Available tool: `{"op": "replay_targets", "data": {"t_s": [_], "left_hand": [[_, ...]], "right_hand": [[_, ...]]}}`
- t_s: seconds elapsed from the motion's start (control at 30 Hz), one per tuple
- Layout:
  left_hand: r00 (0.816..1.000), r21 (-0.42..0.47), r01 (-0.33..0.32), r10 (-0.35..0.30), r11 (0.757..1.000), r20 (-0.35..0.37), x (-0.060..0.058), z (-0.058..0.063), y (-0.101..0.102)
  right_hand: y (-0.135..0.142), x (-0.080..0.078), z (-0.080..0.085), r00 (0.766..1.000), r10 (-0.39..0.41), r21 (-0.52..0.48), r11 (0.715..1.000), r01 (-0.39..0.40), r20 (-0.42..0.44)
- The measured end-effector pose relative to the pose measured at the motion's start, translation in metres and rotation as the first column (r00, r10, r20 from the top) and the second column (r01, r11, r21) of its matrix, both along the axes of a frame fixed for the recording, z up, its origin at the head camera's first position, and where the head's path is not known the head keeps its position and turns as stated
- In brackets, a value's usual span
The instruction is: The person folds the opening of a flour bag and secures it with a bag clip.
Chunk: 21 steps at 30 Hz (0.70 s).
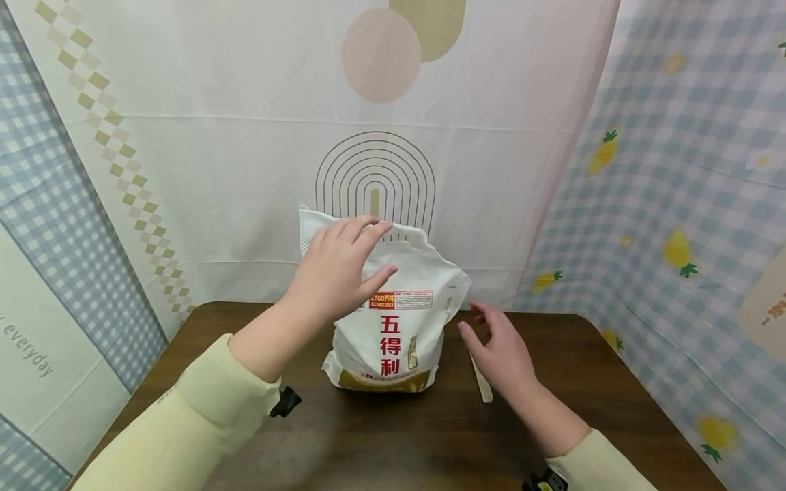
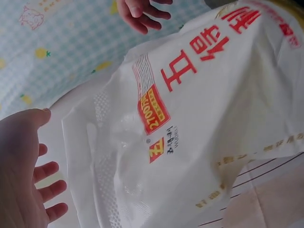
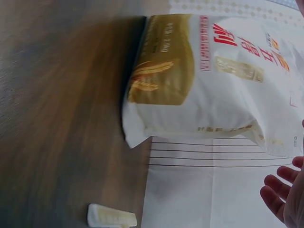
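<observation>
A white flour bag (image 1: 424,348) with red lettering and a gold base stands upright on the table, its top edge creased and folded unevenly. My left hand (image 1: 338,269) is at the bag's upper part, fingers apart and not gripping it. In the left wrist view, that hand (image 2: 21,161) lies beside the bag's top seam (image 2: 102,156); whether it touches cannot be told. My right hand (image 1: 505,351) hovers to the right of the bag, fingers loosely bent and holding nothing. The right wrist view shows its fingers (image 3: 278,187) apart from the bag (image 3: 228,109).
On the brown wooden table (image 1: 276,436), a slim pale strip-like object (image 1: 482,382) lies right of the bag, partly behind my right hand. A white printed cloth (image 1: 245,184) hangs behind the table, with checked cloth (image 1: 651,184) on the right side.
</observation>
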State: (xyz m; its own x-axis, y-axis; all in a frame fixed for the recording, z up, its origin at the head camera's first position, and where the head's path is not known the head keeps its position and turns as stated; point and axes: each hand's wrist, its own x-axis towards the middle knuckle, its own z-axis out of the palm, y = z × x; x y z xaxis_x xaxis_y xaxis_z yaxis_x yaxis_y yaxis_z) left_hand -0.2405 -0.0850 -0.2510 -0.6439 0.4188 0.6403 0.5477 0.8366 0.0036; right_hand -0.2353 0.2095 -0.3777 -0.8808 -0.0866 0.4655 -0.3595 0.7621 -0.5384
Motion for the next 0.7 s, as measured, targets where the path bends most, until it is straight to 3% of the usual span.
{"op": "replay_targets", "data": {"t_s": [0.3,0.5,0.7], "left_hand": [[0.994,-0.113,-0.053,0.042,0.992,-0.098,-0.021,0.020,0.011],[0.991,-0.193,-0.066,0.042,0.979,-0.126,-0.033,0.028,0.019],[0.984,-0.217,-0.053,0.014,0.975,-0.176,-0.043,0.029,0.021]], "right_hand": [[-0.007,-0.017,0.008,0.997,-0.024,-0.190,0.981,0.038,0.075],[-0.014,-0.031,0.009,0.995,0.012,-0.357,0.934,0.025,0.100],[-0.022,-0.041,0.011,0.993,0.022,-0.436,0.900,0.031,0.118]]}}
